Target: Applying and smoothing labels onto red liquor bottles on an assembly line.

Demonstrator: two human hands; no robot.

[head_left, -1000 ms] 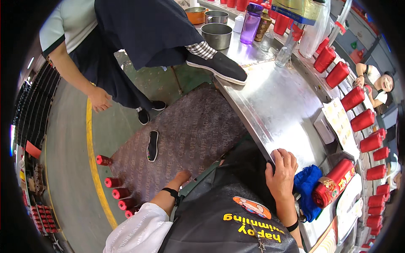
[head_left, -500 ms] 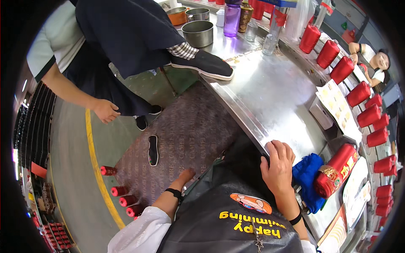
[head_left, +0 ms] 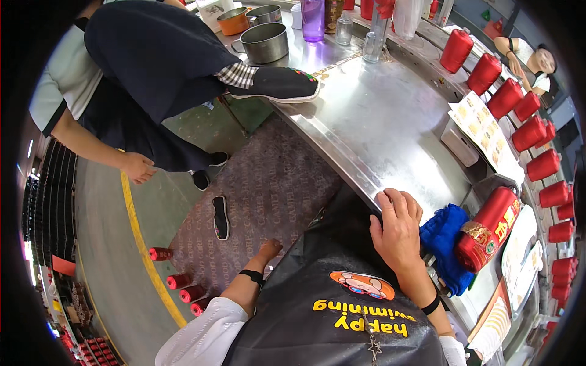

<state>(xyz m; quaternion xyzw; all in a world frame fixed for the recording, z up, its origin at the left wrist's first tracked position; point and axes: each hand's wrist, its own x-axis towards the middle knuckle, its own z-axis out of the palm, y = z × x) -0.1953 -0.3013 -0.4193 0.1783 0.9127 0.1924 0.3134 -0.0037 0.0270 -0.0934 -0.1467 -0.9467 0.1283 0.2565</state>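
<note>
My right hand (head_left: pixel 398 229) rests palm-down, fingers loosely spread and gripping nothing, on the edge of the shiny curved steel worktable (head_left: pixel 372 131), just beside a crumpled blue cloth (head_left: pixel 447 244) and a red cylindrical tin (head_left: pixel 488 235), while my left hand (head_left: pixel 268 249) hangs low, its fingers hidden from me.

Bright, even overhead light. The steel counter (head_left: pixel 378 122) carries broad white glare and soft reflections; shadows are faint. Centre sharp, without motion blur. Fisheye bending curves the counter edge, and a black vignette rings the frame.
</note>
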